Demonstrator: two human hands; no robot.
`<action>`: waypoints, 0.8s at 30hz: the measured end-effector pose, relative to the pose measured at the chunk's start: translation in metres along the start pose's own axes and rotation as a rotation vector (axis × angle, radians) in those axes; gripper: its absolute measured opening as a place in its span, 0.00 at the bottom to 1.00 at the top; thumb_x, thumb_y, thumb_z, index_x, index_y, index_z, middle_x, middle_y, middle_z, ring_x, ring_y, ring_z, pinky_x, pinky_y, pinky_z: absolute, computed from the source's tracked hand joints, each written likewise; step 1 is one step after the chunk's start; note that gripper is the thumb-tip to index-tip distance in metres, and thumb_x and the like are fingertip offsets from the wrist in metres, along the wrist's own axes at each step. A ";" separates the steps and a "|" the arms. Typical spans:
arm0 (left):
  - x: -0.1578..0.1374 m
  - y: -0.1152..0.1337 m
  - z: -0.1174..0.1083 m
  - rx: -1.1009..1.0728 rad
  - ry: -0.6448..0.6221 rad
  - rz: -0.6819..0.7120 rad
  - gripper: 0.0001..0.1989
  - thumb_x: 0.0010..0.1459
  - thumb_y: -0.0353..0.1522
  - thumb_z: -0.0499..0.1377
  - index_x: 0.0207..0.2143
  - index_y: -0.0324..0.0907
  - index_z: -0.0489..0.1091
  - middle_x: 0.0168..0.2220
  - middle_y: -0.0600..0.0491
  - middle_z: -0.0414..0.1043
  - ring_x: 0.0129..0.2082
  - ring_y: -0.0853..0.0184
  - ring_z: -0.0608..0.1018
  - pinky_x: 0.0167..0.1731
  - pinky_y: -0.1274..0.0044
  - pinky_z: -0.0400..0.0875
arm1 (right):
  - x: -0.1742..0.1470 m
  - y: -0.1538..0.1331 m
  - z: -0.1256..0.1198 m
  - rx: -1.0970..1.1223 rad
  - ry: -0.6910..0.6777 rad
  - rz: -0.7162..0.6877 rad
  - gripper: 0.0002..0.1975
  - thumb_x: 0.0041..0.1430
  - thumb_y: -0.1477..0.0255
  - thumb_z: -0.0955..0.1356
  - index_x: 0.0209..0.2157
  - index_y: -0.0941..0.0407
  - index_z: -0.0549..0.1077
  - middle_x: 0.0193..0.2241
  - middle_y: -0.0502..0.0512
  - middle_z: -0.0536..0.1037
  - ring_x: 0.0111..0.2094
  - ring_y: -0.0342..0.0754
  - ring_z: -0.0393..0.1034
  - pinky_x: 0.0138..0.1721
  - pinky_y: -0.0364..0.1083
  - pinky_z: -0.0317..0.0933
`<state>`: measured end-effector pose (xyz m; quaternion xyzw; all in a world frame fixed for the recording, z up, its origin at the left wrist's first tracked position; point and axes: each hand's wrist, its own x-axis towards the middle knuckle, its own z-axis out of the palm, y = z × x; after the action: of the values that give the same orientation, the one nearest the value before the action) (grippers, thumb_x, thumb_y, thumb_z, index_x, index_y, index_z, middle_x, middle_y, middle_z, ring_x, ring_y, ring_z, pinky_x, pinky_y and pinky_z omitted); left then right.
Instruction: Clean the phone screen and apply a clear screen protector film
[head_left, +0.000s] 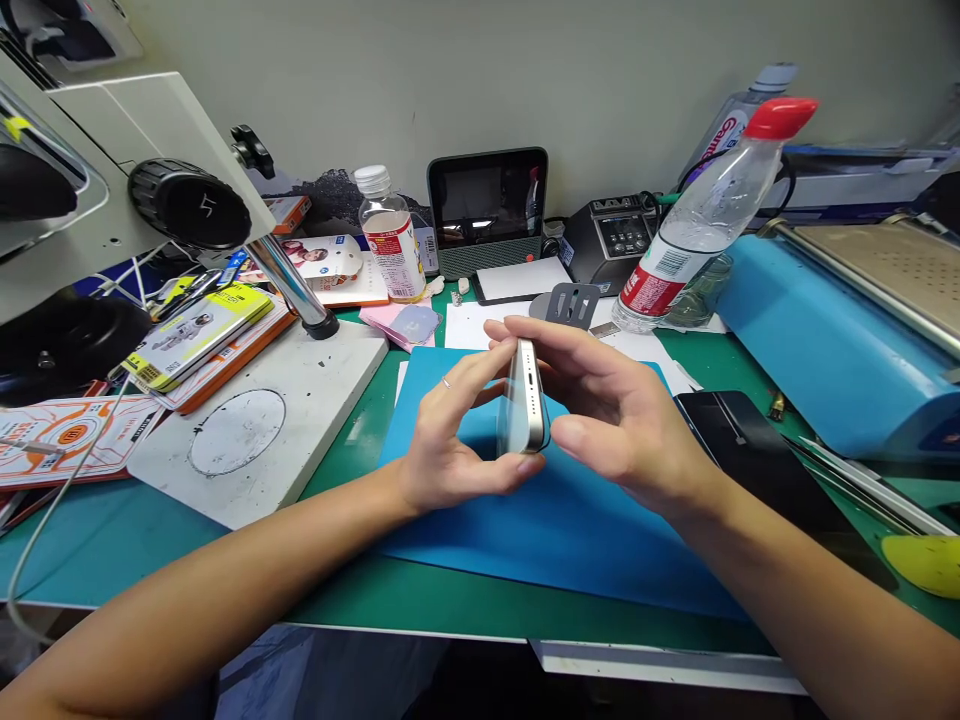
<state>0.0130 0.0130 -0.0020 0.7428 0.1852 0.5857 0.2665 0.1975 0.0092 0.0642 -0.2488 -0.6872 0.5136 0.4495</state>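
Observation:
A smartphone [531, 400] is held up on its long edge above a blue mat [487, 550]. Its end with the charging port and speaker holes faces me, and its screen is turned to the left. My left hand [454, 430] grips it, thumb under the lower corner and fingertips at the upper edge. From the other side my right hand [622, 420] has its fingers against the upper edge and back, with its thumb close to the lower right side. The fingers behind the phone are partly hidden.
A microscope stand [247, 440] and boxes [202, 335] fill the left. Behind are a drink bottle [391, 245], a display device [487, 210] and a red-capped bottle [690, 230]. To the right lie a dark phone panel [750, 440] and a blue machine [825, 340].

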 end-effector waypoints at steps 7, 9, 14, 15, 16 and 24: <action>0.001 0.001 0.001 -0.001 0.015 0.010 0.40 0.61 0.45 0.67 0.71 0.49 0.58 0.61 0.42 0.69 0.59 0.54 0.75 0.52 0.66 0.81 | -0.001 -0.002 0.002 0.046 0.003 -0.023 0.26 0.54 0.78 0.71 0.53 0.45 0.72 0.62 0.52 0.74 0.59 0.56 0.74 0.59 0.58 0.68; 0.001 0.001 0.001 0.011 0.021 0.006 0.40 0.60 0.45 0.67 0.70 0.49 0.58 0.60 0.43 0.69 0.59 0.54 0.75 0.52 0.66 0.81 | -0.001 -0.001 0.002 0.053 0.007 -0.025 0.24 0.54 0.78 0.71 0.51 0.44 0.71 0.64 0.51 0.73 0.60 0.57 0.72 0.60 0.59 0.67; 0.000 0.001 0.002 0.018 0.037 -0.005 0.40 0.60 0.45 0.68 0.70 0.49 0.59 0.60 0.42 0.69 0.58 0.54 0.76 0.51 0.66 0.81 | -0.003 0.000 0.003 0.059 0.021 -0.027 0.19 0.55 0.79 0.71 0.46 0.45 0.71 0.67 0.50 0.69 0.63 0.57 0.69 0.61 0.60 0.66; 0.000 0.001 0.002 0.018 0.037 -0.006 0.40 0.60 0.45 0.68 0.70 0.49 0.59 0.61 0.42 0.69 0.58 0.53 0.76 0.51 0.66 0.81 | -0.003 0.000 0.003 0.055 0.027 -0.031 0.18 0.55 0.79 0.71 0.45 0.45 0.71 0.67 0.50 0.68 0.63 0.57 0.69 0.61 0.60 0.65; 0.000 0.001 0.002 0.018 0.036 -0.007 0.40 0.60 0.45 0.68 0.70 0.49 0.59 0.61 0.42 0.69 0.58 0.53 0.76 0.51 0.66 0.81 | -0.003 -0.001 0.003 0.048 0.033 -0.035 0.18 0.55 0.79 0.71 0.44 0.45 0.72 0.67 0.50 0.68 0.63 0.57 0.69 0.61 0.59 0.65; 0.002 0.002 0.002 0.033 0.033 0.007 0.39 0.60 0.46 0.67 0.70 0.49 0.59 0.61 0.43 0.70 0.59 0.54 0.75 0.51 0.67 0.81 | -0.003 -0.005 0.004 0.006 0.044 -0.062 0.15 0.54 0.79 0.71 0.41 0.47 0.73 0.66 0.50 0.69 0.67 0.58 0.64 0.61 0.57 0.65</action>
<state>0.0154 0.0119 0.0001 0.7379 0.1967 0.5957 0.2490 0.1965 0.0033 0.0672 -0.2374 -0.6828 0.4959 0.4811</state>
